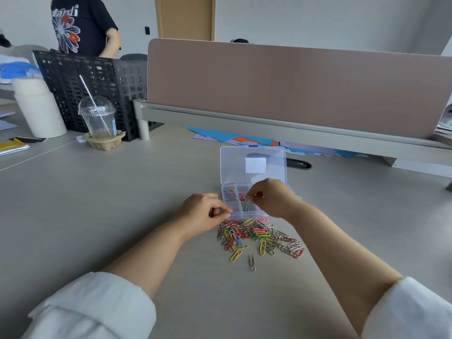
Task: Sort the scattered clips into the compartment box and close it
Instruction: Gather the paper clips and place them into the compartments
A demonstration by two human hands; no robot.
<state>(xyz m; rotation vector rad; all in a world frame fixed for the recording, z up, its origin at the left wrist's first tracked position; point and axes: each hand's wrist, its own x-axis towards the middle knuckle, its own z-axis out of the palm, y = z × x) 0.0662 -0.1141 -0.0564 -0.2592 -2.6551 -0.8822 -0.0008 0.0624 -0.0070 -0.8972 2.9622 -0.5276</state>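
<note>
Now — grey table (122, 216) | clear box (253, 165), lid up, just beyond the clip pile (259, 237) | right hand (271, 199) over its compartments, fingertips pinched — what they hold too small to tell | left hand (203, 212) pinches the box's near-left corner.

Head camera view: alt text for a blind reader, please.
Two bare hands work at an open clear plastic compartment box on a grey table: left hand pinching its near corner, right hand pinching above the compartments. Coloured paper clips lie piled in front.
</note>
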